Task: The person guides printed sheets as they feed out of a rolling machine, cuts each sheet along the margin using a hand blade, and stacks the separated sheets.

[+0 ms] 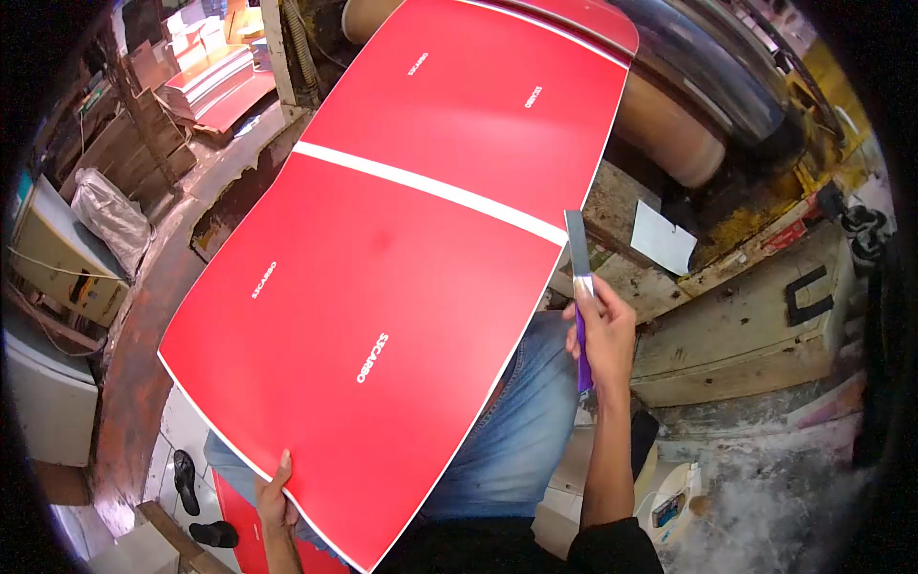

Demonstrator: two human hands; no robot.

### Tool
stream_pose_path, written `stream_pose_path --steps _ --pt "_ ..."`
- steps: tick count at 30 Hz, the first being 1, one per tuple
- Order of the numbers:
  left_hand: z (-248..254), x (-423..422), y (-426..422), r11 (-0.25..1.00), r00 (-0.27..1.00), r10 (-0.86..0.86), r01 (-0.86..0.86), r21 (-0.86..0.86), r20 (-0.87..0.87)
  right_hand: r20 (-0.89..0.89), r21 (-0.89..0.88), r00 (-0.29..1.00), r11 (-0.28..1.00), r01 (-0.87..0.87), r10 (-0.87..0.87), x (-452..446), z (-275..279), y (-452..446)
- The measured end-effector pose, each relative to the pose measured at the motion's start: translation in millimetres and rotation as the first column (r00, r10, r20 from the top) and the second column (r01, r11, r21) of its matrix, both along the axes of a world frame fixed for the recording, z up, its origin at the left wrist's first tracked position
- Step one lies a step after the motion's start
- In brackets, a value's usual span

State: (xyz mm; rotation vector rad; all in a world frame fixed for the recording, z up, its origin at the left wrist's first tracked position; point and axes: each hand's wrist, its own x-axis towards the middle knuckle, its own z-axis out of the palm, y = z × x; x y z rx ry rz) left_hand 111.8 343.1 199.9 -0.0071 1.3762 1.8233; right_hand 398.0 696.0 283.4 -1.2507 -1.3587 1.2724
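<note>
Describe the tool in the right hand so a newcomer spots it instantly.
Find the big red sheet mid-view. Near the right end of its white stripe, the right hand holds a narrow tool. Its flat grey blade and purple handle set it apart from the red sheet and blue jeans.

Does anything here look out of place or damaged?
Yes: the black slippers on the floor at left lie askew, at an angle to each other. The red sheet in the left hand shows no obvious tear.

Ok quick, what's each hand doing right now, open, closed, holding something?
Left hand: closed, holding the near edge of the red sheet.
Right hand: closed, holding a purple-handled blade.
</note>
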Motion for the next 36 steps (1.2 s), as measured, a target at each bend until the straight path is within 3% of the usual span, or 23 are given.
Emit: stream_pose_path --steps 3,5,7,8,9,10,12,13,14,15,17,25,27,30,32,34,36 --pt "13.8 2.2 -6.9 1.000 1.000 -0.012 0.012 -0.001 -0.015 -0.008 -0.026 0.999 0.999 -0.032 0.032 0.6 -21.8 8.2" --pt "15.3 7.2 -8.9 0.994 0.994 0.076 -0.081 -0.073 -0.074 0.048 -0.136 0.990 0.983 -0.123 0.130 -8.3 -19.5 -1.1" --pt "-0.1 2.6 -33.5 0.995 0.996 0.017 -0.025 -0.094 -0.088 0.093 -0.121 0.993 0.991 -0.065 0.076 -14.2 -23.0 -16.8" --pt "3.7 2.0 -36.2 0.996 0.995 0.017 -0.026 -0.088 -0.100 0.206 0.310 0.974 0.950 0.026 -0.094 -16.5 -28.9 -14.2" --pt "4.7 0.4 -36.8 0.996 0.994 -0.003 -0.006 -0.088 -0.105 0.265 0.679 0.914 0.732 0.049 -0.306 -16.2 -33.9 -4.3" --pt "-4.6 -2.1 -43.6 0.990 0.992 -0.087 0.076 -0.117 -0.087 0.307 0.791 0.840 0.610 0.035 -0.447 -13.2 -22.8 3.6" --pt "-27.0 -20.3 -57.9 0.981 0.970 -0.084 0.041 -0.192 -0.227 0.383 0.781 0.854 0.617 -0.095 -0.353 -15.0 -18.0 28.6" --pt "-19.4 -24.2 -63.0 0.972 0.967 -0.142 0.097 -0.212 -0.210 0.474 0.773 0.826 0.593 -0.225 -0.305 -16.7 -28.0 48.7" --pt "-4.0 -31.1 -66.5 0.885 0.943 -0.288 0.197 -0.421 -0.164 0.486 0.813 0.833 0.487 -0.320 -0.265 -18.6 -31.5 63.6" --pt "0.6 -17.4 -57.4 0.926 0.931 -0.256 0.159 -0.343 -0.260 0.613 0.740 0.762 0.491 -0.460 -0.210 -16.2 -23.4 71.5" --pt "2.5 1.6 -45.2 0.969 0.907 -0.179 0.095 -0.229 -0.380 0.579 0.722 0.812 0.508 -0.469 -0.074 -13.2 -21.6 78.2" --pt "-25.1 -72.2 -62.8 0.940 0.969 -0.073 -0.014 -0.342 -0.238 0.454 0.660 0.891 0.667 -0.347 0.014 -12.9 -32.9 63.8" --pt "-43.8 -103.9 -71.5 0.941 0.981 -0.039 -0.027 -0.336 -0.188 0.330 0.719 0.942 0.661 -0.212 -0.056 -24.2 -36.3 49.6" --pt "-91.0 -138.8 -39.6 0.965 0.987 -0.068 0.027 -0.261 -0.146 0.307 0.699 0.951 0.682 -0.215 -0.016 -34.8 -32.0 33.3" --pt "-122.1 -144.3 24.9 0.974 0.978 -0.127 0.091 -0.208 -0.168 0.343 0.660 0.939 0.703 -0.266 0.032 -34.6 -22.0 22.8" --pt "-169.7 -169.6 81.0 0.957 0.987 -0.156 0.144 -0.254 -0.028 0.369 0.660 0.928 0.688 -0.303 0.054 -33.6 -12.3 9.4" --pt "-246.4 -201.8 128.3 0.988 0.985 -0.140 0.145 -0.045 0.101 0.384 0.675 0.923 0.672 -0.305 0.033 -34.7 -14.8 -4.8"
